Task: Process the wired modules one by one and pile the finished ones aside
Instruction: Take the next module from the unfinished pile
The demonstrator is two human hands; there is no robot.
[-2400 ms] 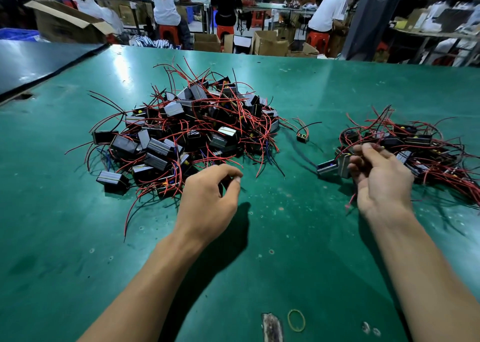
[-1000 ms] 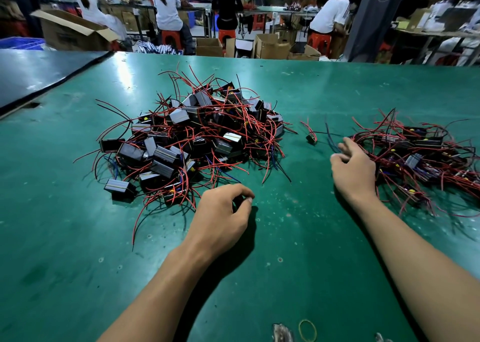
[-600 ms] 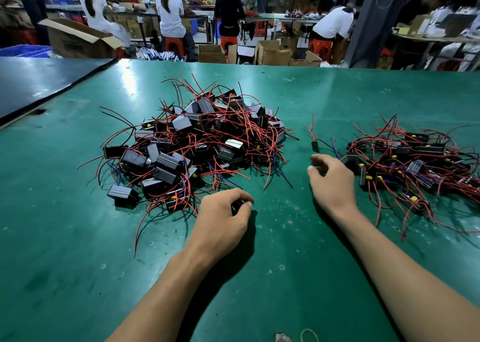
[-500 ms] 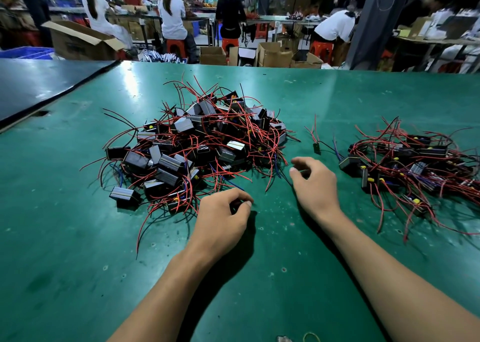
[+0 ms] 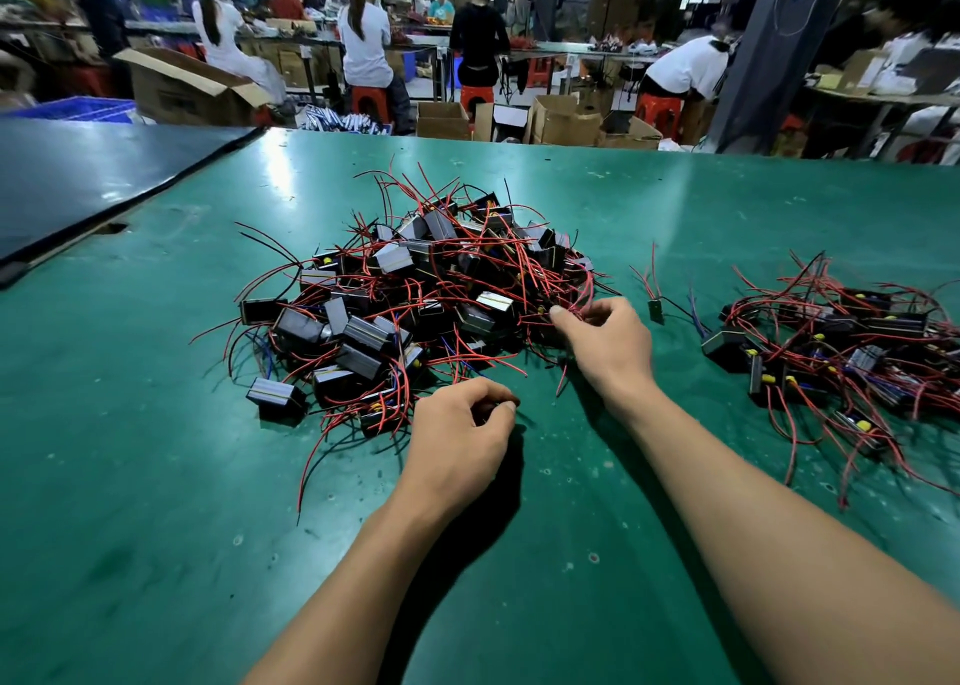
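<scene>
- The big pile point(image 5: 431, 294) of modules sits mid-table point(image 5: 156, 476), spread from near left to far right. The black blocks in it lie every way, with no shared axis, and their red wires point(image 5: 569, 289) stick out on all sides.
- The finished pile point(image 5: 841, 351) lies well apart to the right, stretched across toward the right edge, with loose wire ends trailing toward the near side.
- A stray module point(image 5: 655, 310) lies between the two piles. Its long axis runs away from the viewer and its red leads point to the far side.
- The right hand point(image 5: 608, 341) is at the big pile's right edge with its fingers curled, thumb and forefinger pinching red wires there.
- The left hand point(image 5: 457, 440) rests on the table just beside the big pile's near edge, curled with thumb tip against fingertips. Whether it holds anything cannot be told.
- 2.4 s ago the right hand was at the finished pile with a module in it. It has since let go and crossed left past the stray module to the big pile.
- The left hand has kept its place and its curl throughout.
</scene>
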